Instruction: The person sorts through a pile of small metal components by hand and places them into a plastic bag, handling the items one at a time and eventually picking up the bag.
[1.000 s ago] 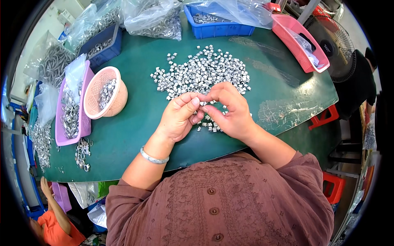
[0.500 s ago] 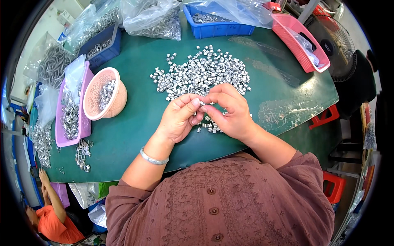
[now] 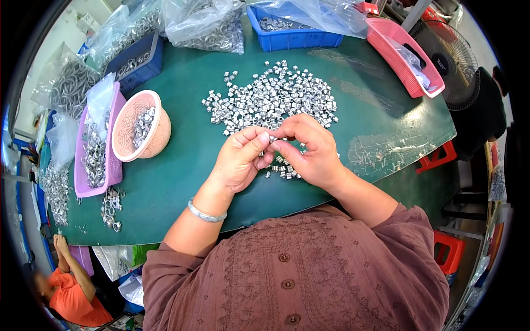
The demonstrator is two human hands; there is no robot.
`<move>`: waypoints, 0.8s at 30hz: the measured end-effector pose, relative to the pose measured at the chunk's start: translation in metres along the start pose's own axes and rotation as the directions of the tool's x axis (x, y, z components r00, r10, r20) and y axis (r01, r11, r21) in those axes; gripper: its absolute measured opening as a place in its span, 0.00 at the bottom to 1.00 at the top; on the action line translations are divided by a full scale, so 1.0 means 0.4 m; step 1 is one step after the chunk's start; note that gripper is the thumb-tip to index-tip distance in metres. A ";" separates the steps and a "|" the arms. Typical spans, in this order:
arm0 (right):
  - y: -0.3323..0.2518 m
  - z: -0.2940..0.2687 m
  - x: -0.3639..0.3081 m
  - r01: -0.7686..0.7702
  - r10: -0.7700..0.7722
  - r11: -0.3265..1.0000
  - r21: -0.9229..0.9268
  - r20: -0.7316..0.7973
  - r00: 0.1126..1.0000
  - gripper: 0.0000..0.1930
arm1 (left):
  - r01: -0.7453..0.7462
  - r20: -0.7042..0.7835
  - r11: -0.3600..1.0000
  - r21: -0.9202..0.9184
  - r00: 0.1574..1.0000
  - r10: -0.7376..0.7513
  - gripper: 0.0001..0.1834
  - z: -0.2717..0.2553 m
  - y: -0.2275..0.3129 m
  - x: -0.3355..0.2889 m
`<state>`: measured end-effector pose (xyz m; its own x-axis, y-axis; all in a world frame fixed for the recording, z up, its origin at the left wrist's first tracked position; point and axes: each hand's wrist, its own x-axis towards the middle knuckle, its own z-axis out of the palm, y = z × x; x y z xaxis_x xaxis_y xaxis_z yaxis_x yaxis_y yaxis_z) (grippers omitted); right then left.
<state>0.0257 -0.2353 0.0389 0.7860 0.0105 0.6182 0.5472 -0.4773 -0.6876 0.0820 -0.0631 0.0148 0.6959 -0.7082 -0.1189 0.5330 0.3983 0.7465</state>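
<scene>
My left hand [image 3: 238, 160] and my right hand [image 3: 310, 148] meet fingertip to fingertip above the near side of a pile. Both are pinched on one small silver metal piece [image 3: 273, 139], mostly covered by the fingers. The pile of small silver metal pieces [image 3: 276, 96] spreads behind my hands on the green table [image 3: 182, 190]. Several more pieces show below my right hand. To the left of the pile, a peach mesh basket [image 3: 159, 132] leans to one side with similar small metal parts inside.
A purple basket [image 3: 115, 165] of metal rings stands at the left, with loose rings beside it. Blue bins [image 3: 301, 41], plastic bags of metal parts [image 3: 212, 33] and a pink basket [image 3: 400, 66] line the far side. A fan [image 3: 441, 60] stands far right. A co-worker in orange [image 3: 80, 300] sits lower left.
My hands stay almost in place, with only a slight shift of the right fingers. At the lower left, the co-worker's hands and head have moved a little.
</scene>
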 end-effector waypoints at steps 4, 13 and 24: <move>-0.003 -0.002 0.001 -0.007 0.007 1.000 -0.007 0.008 1.000 0.11 | -0.003 -0.008 1.000 0.002 1.000 0.003 0.09 0.000 0.001 0.000; -0.001 -0.003 -0.002 -0.018 0.018 1.000 0.008 0.002 1.000 0.10 | -0.027 0.013 1.000 -0.015 1.000 0.027 0.07 0.001 0.001 0.001; 0.006 -0.006 -0.009 -0.251 0.243 0.930 0.267 0.063 0.968 0.07 | -0.041 0.059 0.999 -0.037 0.997 0.043 0.05 -0.001 0.003 0.003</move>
<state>0.0234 -0.2386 0.0360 0.9120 -0.0501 0.4071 0.3886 -0.2117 -0.8967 0.0839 -0.0632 0.0152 0.6886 -0.7236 -0.0484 0.5216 0.4478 0.7262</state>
